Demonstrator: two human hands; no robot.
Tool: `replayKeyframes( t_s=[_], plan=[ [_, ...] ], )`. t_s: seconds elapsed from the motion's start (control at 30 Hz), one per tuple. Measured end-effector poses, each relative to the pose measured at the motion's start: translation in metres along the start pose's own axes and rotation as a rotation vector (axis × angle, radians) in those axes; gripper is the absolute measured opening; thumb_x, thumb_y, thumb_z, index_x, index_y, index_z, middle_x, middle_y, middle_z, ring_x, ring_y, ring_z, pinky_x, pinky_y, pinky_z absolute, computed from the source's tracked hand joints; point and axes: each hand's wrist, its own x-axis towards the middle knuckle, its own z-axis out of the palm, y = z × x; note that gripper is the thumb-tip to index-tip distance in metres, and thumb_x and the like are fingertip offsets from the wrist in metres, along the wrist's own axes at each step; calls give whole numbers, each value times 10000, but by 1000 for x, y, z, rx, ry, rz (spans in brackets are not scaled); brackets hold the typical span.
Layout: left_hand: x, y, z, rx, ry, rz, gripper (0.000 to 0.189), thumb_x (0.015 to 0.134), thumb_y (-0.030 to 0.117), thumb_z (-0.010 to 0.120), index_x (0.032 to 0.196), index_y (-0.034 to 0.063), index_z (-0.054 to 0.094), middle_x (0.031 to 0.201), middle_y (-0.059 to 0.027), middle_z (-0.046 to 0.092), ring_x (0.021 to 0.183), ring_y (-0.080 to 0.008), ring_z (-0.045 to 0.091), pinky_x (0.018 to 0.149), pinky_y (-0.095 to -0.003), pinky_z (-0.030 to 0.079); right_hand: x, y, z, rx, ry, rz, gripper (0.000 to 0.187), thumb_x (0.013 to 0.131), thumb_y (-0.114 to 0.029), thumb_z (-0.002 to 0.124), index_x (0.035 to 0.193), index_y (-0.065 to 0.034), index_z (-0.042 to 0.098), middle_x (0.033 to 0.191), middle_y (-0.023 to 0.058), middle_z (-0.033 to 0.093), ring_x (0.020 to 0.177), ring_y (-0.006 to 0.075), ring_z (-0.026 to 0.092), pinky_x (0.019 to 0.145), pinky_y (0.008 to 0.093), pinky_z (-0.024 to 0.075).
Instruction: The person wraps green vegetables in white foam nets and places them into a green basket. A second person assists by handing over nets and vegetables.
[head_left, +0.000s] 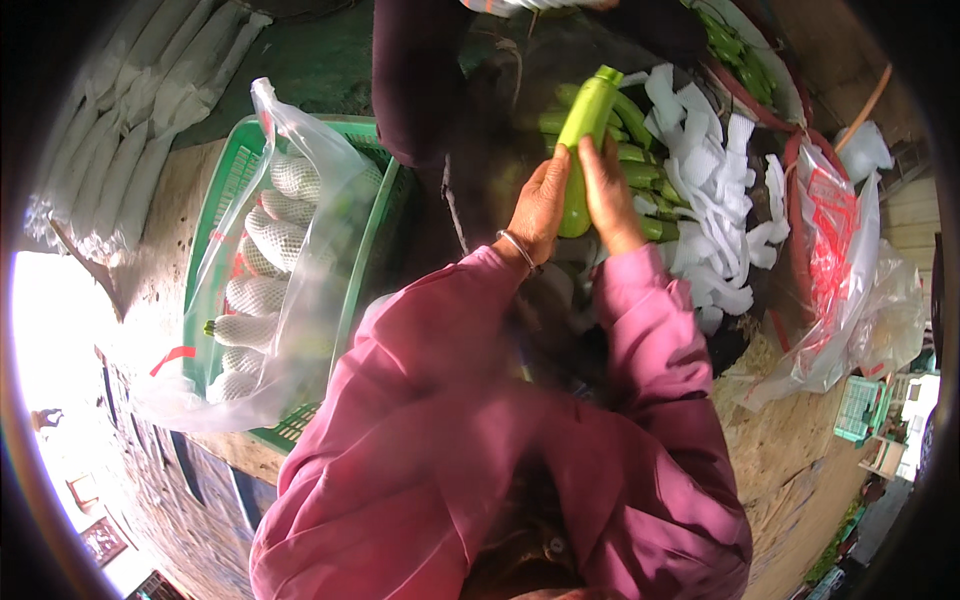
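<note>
A pale green zucchini (590, 109) is held between my two hands, its cut stem end pointing up and away from me. My left hand (541, 201), with a bracelet at the wrist, lies along its left side. Against its right side rests my right hand (609, 196). Behind and to the right of them lie several more green zucchini (641, 176). White foam net sleeves (709, 180) are heaped just right of that pile. To the left, a green plastic crate (367, 225) lined with a clear plastic bag (300, 124) holds several zucchini in foam nets (277, 236).
Stacked long white wrapped bundles (127, 135) lie at the upper left. Another person's dark-clothed leg (412, 82) is beyond the crate. Plastic bags with red print (829, 225) hang at the right, below a container of green vegetables (739, 56).
</note>
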Motion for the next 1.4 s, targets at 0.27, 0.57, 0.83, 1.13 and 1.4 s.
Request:
replayKeyframes(
  t_s=[0.27, 0.57, 0.83, 1.13, 1.4],
  plan=[
    [19, 9, -11, -292, 84, 150, 481, 950, 440, 440, 1125, 3, 538, 942, -36, 562, 842, -111, 507, 760, -254, 440, -4, -14, 40, -280, 98, -253, 580, 929, -362, 485, 1314, 52, 355, 1176, 281, 526, 1051, 391, 554, 848, 384, 467],
    [24, 12, -9, -385, 27, 145, 430, 951, 437, 433, 1175, 79, 518, 1070, -27, 566, 948, -140, 529, 828, -274, 447, 12, -11, 38, -438, 81, -236, 492, 925, -344, 493, 1236, 36, 459, 1082, 254, 590, 979, 381, 587, 804, 388, 465],
    [13, 25, -7, -295, 60, 205, 400, 958, 411, 435, 1097, 48, 532, 967, -24, 570, 861, -107, 527, 764, -254, 448, 3, -19, 50, -475, 287, -409, 333, 845, -220, 596, 1046, 11, 465, 972, 233, 528, 824, 365, 539, 693, 426, 467],
    [10, 24, -7, -40, 183, 414, 401, 963, 322, 461, 1158, -26, 505, 1045, -79, 589, 949, -132, 515, 848, -268, 410, 12, -36, 25, -618, 281, -734, 213, 829, -90, 603, 1018, -6, 550, 933, 136, 576, 870, 318, 537, 778, 392, 426],
    [-9, 46, -22, 625, 371, 574, 583, 798, 240, 665, 1172, -39, 315, 947, -267, 590, 894, -354, 606, 773, -390, 471, -36, -47, -7, -675, 96, -885, 105, 859, -72, 548, 945, -26, 586, 930, 117, 594, 869, 309, 573, 793, 408, 448]
  ],
)
